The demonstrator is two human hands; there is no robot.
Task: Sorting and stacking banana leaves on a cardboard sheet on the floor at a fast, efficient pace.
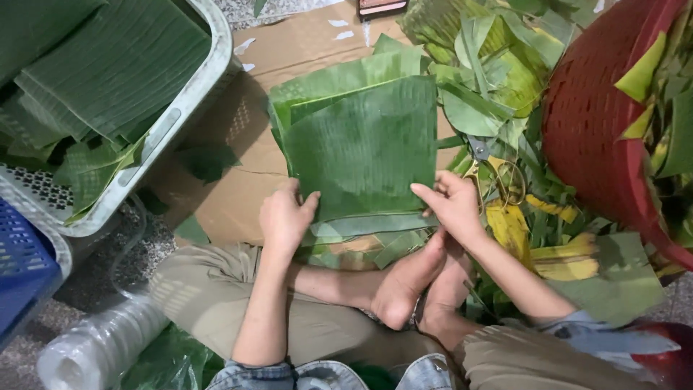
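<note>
Two hands are laid on a stack of squared banana leaves (361,148) that lies on a sheet of brown cardboard (231,202) spread over the floor. The left hand (285,217) is set at the near left corner of the stack, fingers curled over the edge and thumb pressed on the top leaf. The right hand (455,206) is placed at the near right corner, fingers stretched flat along the leaf edge; neither hand is closed round anything, and both are simply pressed onto the leaves, well apart from each other. Crossed legs in khaki trousers and bare feet (411,282) are seen just below the stack.

A pair of scissors (494,173) with yellowish handles is seen just beside the right hand, lying on a heap of leaf scraps (491,65); whether it touches the hand cannot quite be told. Yellowed leaf pieces (512,227) are scattered near it. A red woven basket (599,130) filled with trimmings is stood at the far right. At the left, a grey plastic crate (180,115) is loaded with more cut leaves, and a blue crate (25,267) is partly seen beside it. A roll of clear plastic film (97,347) is laid on the floor near the left knee.
</note>
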